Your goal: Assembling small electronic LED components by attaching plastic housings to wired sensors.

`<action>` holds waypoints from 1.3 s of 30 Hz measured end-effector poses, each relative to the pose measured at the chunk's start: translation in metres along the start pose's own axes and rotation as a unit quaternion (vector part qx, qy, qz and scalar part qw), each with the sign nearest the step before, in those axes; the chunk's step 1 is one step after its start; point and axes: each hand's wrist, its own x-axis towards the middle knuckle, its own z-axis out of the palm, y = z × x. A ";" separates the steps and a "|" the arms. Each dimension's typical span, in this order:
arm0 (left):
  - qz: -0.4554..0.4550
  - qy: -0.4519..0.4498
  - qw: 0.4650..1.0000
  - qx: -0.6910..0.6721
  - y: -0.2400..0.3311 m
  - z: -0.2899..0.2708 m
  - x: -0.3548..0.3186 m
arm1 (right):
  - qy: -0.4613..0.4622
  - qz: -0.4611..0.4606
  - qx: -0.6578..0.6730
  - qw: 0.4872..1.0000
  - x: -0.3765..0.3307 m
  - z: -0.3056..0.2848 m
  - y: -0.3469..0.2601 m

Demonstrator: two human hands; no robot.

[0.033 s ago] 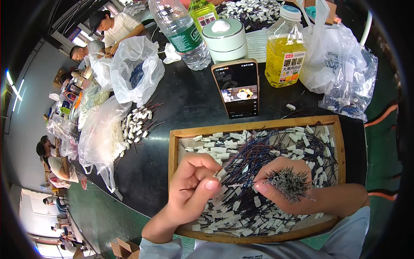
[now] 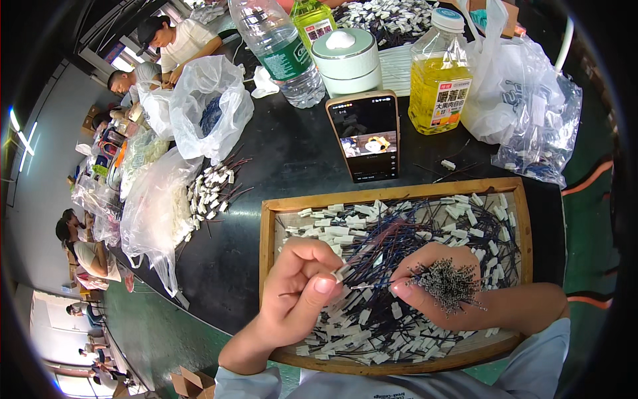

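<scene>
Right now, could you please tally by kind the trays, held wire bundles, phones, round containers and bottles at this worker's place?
Wooden tray: 1
Wire bundle in the right hand: 1
Phone: 1
Round container: 1
Bottles: 3 (clear bottle, yellow bottle, yellow-green bottle)
Total: 7

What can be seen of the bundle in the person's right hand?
The bundle is a thick clump of many thin strands gripped in the right hand, above the wooden tray. Its exposed end is a dense, roughly round cluster of small, silvery tips that look like metal, slightly splayed and turned toward the camera. The hand hides its middle, and I cannot tell which of the dark wires beyond belong to it.
</scene>
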 end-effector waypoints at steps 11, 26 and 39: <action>0.093 -0.068 0.982 0.152 -0.002 -0.002 0.001 | 0.011 -0.066 -0.010 0.998 0.001 0.002 0.004; 0.150 -0.018 0.950 0.275 0.000 -0.002 0.005 | -0.007 0.013 0.089 0.996 0.000 0.006 0.007; 0.222 -0.061 0.831 0.506 0.001 0.009 0.012 | -0.070 -0.017 -0.006 0.997 0.006 0.000 -0.006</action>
